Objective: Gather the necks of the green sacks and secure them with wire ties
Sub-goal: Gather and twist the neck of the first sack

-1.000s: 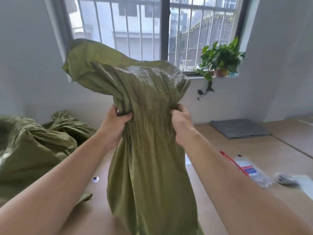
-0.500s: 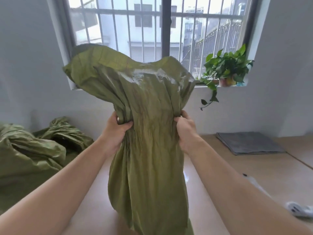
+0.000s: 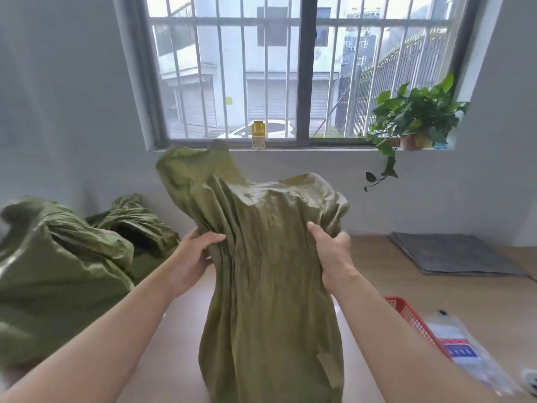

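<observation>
One view only, from the camera on your head; no second view shared its scene. It looked forward and slightly down across the wooden table (image 3: 436, 289) toward the barred window (image 3: 302, 68) on the far wall. Your forearms ran in from the bottom corners. It sat close: your left hand (image 3: 193, 257) and right hand (image 3: 331, 254), on the green sack (image 3: 267, 286), filled mid-frame. Wide lens bent the wall edges. Left margin took in other green sacks (image 3: 58, 266); right margin a red basket (image 3: 415, 321), blurred.
</observation>
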The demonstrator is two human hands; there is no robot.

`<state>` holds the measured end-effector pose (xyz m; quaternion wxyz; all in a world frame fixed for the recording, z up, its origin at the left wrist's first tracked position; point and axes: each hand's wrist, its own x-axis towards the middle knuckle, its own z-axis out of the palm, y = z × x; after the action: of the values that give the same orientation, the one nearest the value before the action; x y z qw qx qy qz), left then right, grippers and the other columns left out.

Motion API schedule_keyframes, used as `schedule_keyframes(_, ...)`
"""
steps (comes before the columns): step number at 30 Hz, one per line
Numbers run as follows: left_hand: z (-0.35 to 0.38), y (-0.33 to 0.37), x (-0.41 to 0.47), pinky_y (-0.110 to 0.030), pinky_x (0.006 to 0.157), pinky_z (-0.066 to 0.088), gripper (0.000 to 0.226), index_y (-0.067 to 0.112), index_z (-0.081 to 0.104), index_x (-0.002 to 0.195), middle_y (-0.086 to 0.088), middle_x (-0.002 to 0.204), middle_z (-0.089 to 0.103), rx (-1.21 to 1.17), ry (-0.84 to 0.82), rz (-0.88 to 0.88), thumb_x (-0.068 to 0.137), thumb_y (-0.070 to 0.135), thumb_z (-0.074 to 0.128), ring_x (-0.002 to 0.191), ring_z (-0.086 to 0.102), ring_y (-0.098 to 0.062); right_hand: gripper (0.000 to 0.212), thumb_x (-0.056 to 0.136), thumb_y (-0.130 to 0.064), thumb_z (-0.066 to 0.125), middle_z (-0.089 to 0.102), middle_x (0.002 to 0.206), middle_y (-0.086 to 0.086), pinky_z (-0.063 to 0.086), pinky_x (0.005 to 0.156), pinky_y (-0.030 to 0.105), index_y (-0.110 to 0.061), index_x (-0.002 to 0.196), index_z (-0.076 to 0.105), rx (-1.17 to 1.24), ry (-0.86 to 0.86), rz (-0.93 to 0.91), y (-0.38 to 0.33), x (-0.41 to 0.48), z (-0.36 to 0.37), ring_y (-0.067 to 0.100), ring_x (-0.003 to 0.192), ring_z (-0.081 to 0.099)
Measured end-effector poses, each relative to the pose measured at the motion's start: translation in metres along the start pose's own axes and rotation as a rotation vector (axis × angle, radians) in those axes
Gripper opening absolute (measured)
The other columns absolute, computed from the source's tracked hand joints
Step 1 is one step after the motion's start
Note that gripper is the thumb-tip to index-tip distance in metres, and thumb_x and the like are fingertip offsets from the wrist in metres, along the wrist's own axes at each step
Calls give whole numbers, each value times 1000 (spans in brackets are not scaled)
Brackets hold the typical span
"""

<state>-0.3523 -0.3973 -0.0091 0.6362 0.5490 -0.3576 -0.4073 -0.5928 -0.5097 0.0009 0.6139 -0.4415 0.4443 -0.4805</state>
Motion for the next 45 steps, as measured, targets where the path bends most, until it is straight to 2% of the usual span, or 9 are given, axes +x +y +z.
schedule_keyframes(9,-23,15,-5,-50,103,52,24,22,64,129,-4,124,75,-111,214,104,108,24,51,119,69,-29,22,96,-16,72,77,113,1,57,102,50,-20,117,70,223,120,-223,-12,2,-8,23,108,73)
schedule_keyframes(15,-34,41,-7,-39,82,54,33,31,56,140,5,127,69,-239,306,153,109,24,48,113,67,-21,16,94,-14,74,73,109,-1,56,101,46,-25,100,65,251,222,-318,-33,6,-29,22,104,69)
schedule_keyframes(20,-32,22,-15,-44,91,56,30,33,58,137,5,123,73,-190,350,111,108,29,50,109,70,-20,43,84,-27,86,71,111,2,57,91,39,-15,117,60,228,191,-239,-15,-2,-35,20,101,70)
schedule_keyframes(23,-36,5,-21,-49,104,51,41,26,56,142,-2,131,71,-140,317,32,105,42,53,117,68,-25,30,81,-30,89,73,101,-2,57,92,41,-20,98,67,174,175,-166,-2,-5,-41,20,95,71)
schedule_keyframes(28,-32,1,-30,-42,99,55,36,10,69,122,-5,111,79,80,224,53,92,30,75,108,74,-24,28,95,-51,68,70,89,-6,54,81,35,-26,85,65,36,235,-195,-9,-9,-36,18,86,67)
schedule_keyframes(31,-35,1,-28,-48,105,52,23,14,70,120,-5,114,78,49,264,69,99,23,68,112,72,-28,49,104,-60,41,58,72,0,39,55,32,-17,89,60,-216,345,-300,-15,-9,-36,20,65,56)
schedule_keyframes(34,-39,4,-22,-54,108,49,16,21,69,118,-7,121,76,-62,340,108,105,23,59,116,69,-30,50,107,-57,34,58,74,-1,36,56,34,-14,101,58,-289,379,-393,-19,-9,-36,20,65,55)
schedule_keyframes(40,-32,14,-15,-58,111,46,24,14,64,127,-16,129,70,-266,355,90,109,17,48,121,65,-37,50,95,-69,52,72,109,-9,52,98,41,-27,120,63,-71,66,-364,-27,-12,-35,19,109,67)
schedule_keyframes(45,-22,17,-27,-54,113,44,38,7,60,140,-16,133,69,-339,200,58,109,26,48,125,65,-34,51,81,-30,89,77,114,-9,60,92,36,-26,125,65,-123,-207,-409,-20,-14,-42,12,106,74)
